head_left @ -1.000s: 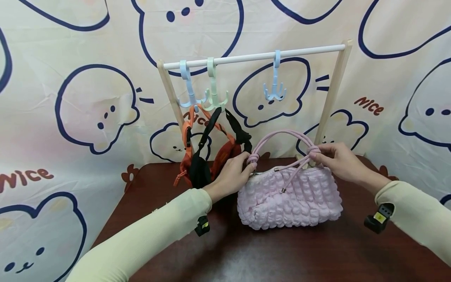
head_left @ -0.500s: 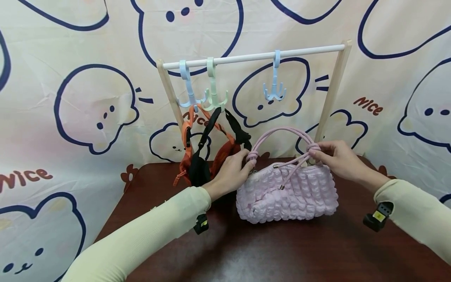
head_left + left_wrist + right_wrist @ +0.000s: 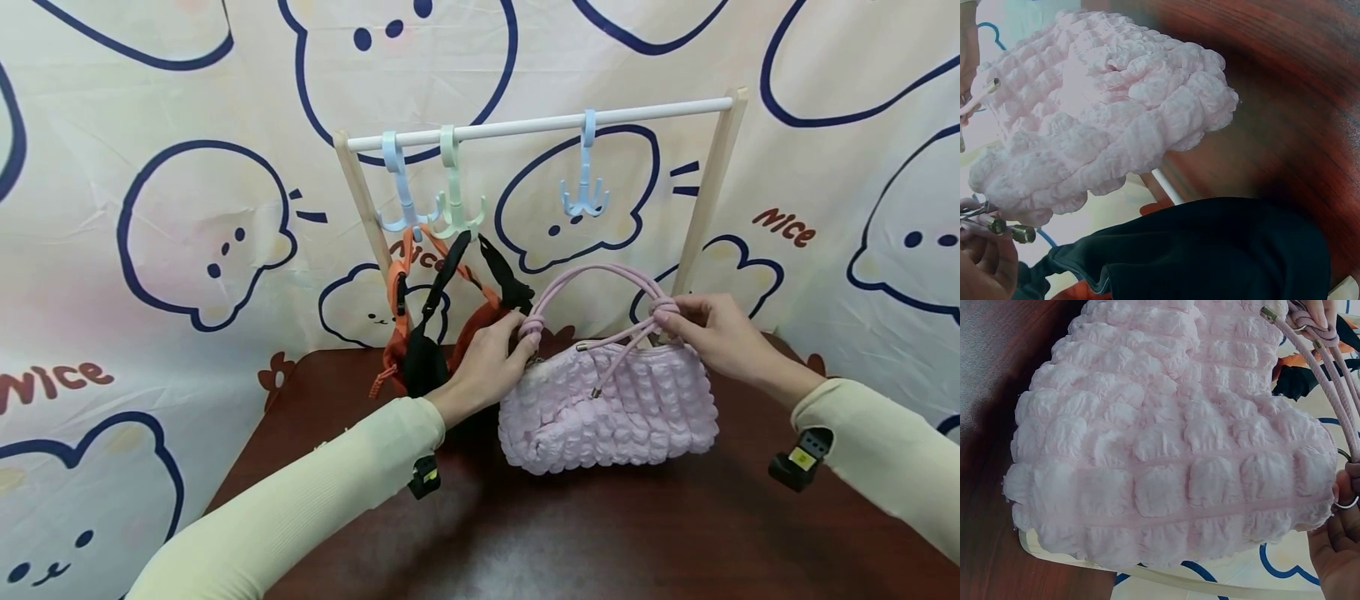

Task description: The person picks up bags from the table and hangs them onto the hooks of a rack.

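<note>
A pale pink puffy handbag (image 3: 607, 412) with thin cord handles (image 3: 600, 271) faces me at the right of centre, its underside close over the table. My left hand (image 3: 487, 358) pinches the knot at the left end of the handles. At the right knot, my right hand (image 3: 723, 337) grips the cord between thumb and fingers. Loose cord ends with metal tips dangle across the bag's front. In the right wrist view, the bag's quilted end (image 3: 1166, 481) fills the middle, and a metal ring shows beside my fingertips (image 3: 1344, 487).
Behind stands a rack with a white bar (image 3: 525, 127). A blue hook (image 3: 585, 179) hangs bare from it. Left of it, a green hook (image 3: 453, 192) and another blue hook (image 3: 401, 179) carry a black bag (image 3: 423, 362) and an orange bag (image 3: 397, 342), near my left hand.
Both hands have raised the pink handbag slightly and shifted it a little to the left. The grip on each knot stays the same; the hanging bags have not moved.
</note>
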`<state>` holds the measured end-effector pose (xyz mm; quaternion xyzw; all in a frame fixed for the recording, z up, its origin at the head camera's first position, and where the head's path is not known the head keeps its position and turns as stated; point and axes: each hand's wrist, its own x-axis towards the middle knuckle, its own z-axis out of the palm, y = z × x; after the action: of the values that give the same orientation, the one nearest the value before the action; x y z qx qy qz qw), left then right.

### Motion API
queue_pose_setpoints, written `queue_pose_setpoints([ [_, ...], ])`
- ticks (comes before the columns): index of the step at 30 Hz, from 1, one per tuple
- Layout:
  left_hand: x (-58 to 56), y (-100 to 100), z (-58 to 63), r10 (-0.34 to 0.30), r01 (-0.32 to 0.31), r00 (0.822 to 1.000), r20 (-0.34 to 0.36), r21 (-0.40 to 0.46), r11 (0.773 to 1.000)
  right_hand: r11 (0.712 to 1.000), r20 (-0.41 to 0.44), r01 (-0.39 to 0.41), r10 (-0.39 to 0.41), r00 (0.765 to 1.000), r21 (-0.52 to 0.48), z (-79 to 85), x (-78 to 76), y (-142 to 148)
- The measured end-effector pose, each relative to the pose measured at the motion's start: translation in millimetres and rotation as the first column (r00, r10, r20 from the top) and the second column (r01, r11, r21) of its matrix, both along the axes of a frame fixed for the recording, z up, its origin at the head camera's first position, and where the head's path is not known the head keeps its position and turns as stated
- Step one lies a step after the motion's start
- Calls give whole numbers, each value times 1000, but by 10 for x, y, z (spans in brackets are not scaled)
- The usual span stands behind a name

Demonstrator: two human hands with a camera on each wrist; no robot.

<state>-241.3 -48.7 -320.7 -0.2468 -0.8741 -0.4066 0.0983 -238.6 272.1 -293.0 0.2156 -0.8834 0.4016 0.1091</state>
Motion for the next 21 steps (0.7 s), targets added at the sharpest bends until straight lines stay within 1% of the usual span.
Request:
queue_pose_setpoints([
  [4,3,-13,12,4,-4,1000,-14,6,1000,1000,-16,1,-1,1000,-11,7,0,-24],
  [10,8,-34,48,0,1,1000,-14,37,999,1000,-21,21,-21,1000,-23,38,14,-63],
  [17,-9,-52,122,6,-2,996,-86,50,999,998,-34,55,-56,998,-33,88,17,-101],
  [21,-11,-66,162,6,0,995,-101,59,998,997,-41,51,-53,998,-52,107,19,-128],
])
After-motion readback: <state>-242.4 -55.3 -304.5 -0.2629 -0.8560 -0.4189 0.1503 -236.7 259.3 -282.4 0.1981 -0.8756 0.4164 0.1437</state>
